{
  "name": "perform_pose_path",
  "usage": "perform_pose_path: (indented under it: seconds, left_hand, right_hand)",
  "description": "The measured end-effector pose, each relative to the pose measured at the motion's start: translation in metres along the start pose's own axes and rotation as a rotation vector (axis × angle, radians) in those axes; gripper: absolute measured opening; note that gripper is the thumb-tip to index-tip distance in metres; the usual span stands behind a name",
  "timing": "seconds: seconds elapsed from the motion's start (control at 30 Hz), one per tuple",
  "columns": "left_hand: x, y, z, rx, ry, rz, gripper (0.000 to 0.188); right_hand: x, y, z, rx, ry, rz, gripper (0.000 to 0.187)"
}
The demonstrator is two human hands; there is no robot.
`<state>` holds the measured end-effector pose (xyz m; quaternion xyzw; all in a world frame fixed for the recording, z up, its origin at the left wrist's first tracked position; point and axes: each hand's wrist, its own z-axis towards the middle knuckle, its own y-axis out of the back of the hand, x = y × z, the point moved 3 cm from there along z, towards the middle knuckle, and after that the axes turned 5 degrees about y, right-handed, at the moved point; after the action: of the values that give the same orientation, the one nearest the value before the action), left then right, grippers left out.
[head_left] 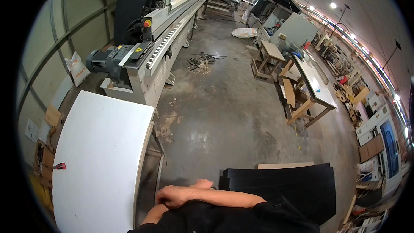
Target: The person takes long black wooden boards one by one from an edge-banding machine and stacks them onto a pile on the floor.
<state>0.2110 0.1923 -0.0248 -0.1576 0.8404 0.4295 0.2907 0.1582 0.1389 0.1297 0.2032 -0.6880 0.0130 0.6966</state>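
Fingers (166,197) of right hand (174,196) curled over left forearm (153,215), holding nothing; left hand unseen. Stacked black flat panels (280,187) at 3 o'clock: best gripped by both edges.

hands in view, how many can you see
2: the right hand lies across the left forearm at the bottom edge; the left hand, partly hidden behind it, is beside the black panels.

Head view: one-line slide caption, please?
Arms folded, right hand resting on left forearm, between white panel and black panel stack.
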Motion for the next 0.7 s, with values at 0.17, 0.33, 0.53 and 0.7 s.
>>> perform_pose_path:
  seconds: [0.17,0.33,0.53,0.7]
  left_hand:
    - [0.007,-0.008,0.004,-0.062,-0.032,0.003,0.039]
    - [0.007,-0.007,0.005,-0.073,-0.053,0.031,0.038]
    - [0.012,-0.008,0.009,-0.065,-0.05,0.028,0.039]
    - [0.079,0.002,-0.003,-0.478,-0.161,-0.252,0.052]
  right_hand:
    - [0.01,0.002,0.008,0.064,-0.139,-0.084,0.018]
    - [0.018,0.008,0.008,0.046,-0.142,-0.083,0.016]
    - [0.008,0.011,0.006,-0.032,-0.109,-0.05,0.019]
    - [-0.022,0.037,-0.023,-0.283,0.043,0.091,0.028]
